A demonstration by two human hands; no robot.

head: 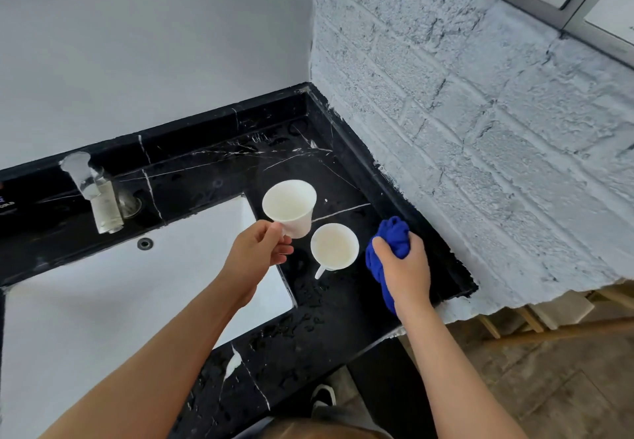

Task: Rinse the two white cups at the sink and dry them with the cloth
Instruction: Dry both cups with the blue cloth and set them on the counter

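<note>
— Item one: the raised white ceramic cup [289,206], flared at the rim. Where was it?

— Held by the left hand [256,252] above the black marble tabletop [343,305], just right of the white sink basin [103,287]. The fingers [283,250] were curled at its small handle, a narrow pinch, the mouth tipped toward the onlooker. The risk I noted: a slim grip on a likely wet handle, so the cup could swing or slip and strike the stone.

— Item two?

— The second white ceramic cup [334,246], standing upright on the tabletop, handle toward the front edge, just beside the first cup and near the blue cloth [389,243]. The risk: the raised cup, if lowered carelessly, would knock its rim.

— Item three, the cloth?

— Bunched in the right hand [403,267], fingers wrapped around it, a tail hanging under the wrist. It lay close to the tabletop's right border. A loose tail could drag the standing cup when the cloth was lifted across.

— Anything else entered?

— Water drops scattered on the tabletop near the front edge; a dried cup set down there would get wet again. The chrome tap [99,195] stood at the back of the sink; I could not tell whether it ran.
</note>
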